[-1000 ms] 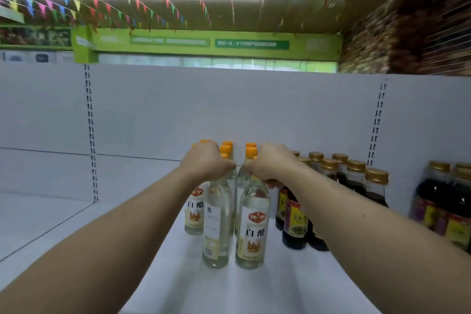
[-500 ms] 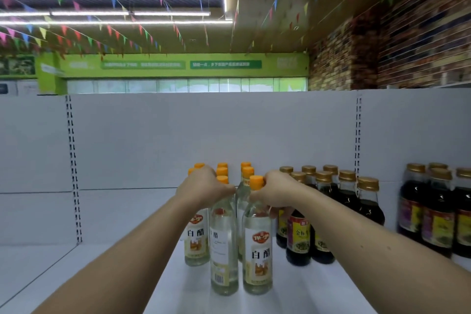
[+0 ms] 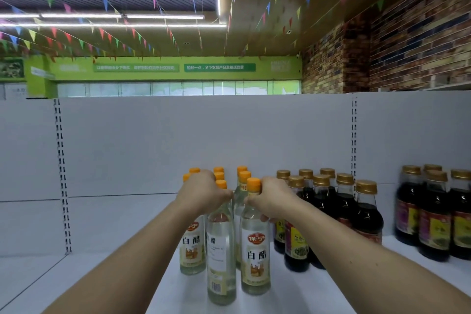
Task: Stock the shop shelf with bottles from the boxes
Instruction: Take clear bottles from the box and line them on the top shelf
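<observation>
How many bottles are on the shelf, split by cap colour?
Orange-capped clear bottles: 8
Gold-capped dark bottles: 11
Total: 19 in view. The left hand and right hand each grip the neck of one orange-capped bottle and may hide more.

Eight orange caps (image 3: 253,182) showed, so at least eight clear bottles (image 3: 255,250) stood there. Dark bottles (image 3: 295,250) with gold caps (image 3: 366,186) numbered eleven: seven in one group, four in another. Two hands were present, a left hand (image 3: 204,194) and a right hand (image 3: 271,199).
</observation>
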{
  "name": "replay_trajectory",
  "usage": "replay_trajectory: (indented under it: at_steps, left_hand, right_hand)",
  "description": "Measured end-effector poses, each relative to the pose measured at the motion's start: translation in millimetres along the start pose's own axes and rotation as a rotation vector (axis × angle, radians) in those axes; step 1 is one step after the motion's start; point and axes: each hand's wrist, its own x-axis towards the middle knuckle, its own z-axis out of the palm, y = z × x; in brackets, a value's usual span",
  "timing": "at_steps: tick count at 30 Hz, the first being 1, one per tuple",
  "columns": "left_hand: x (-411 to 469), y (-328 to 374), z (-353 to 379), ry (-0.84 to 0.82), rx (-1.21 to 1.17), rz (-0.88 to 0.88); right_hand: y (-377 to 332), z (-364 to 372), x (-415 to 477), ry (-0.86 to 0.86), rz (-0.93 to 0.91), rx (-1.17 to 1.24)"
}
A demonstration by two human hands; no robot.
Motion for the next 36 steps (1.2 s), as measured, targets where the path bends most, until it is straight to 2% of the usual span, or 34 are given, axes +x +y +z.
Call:
replay_trajectory:
  at_steps: [11,24,36]
  left_hand:
    - [12.5,-0.8,-0.6,-0.081,0.015,0.005]
    - [12.3,9.9,-26.9,-0.31,0.203,0.014]
    - [12.1,20.5,-23.7,-0.338,0.228,0.071]
  right_hand:
    - [3.1,6.2,11.9,0.01,-0.034,0.037]
    - [4.0,5.0,8.0,-0.026,-0.038,0.066]
    - [4.4,4.4,8.2,-0.033,-0.042,0.07]
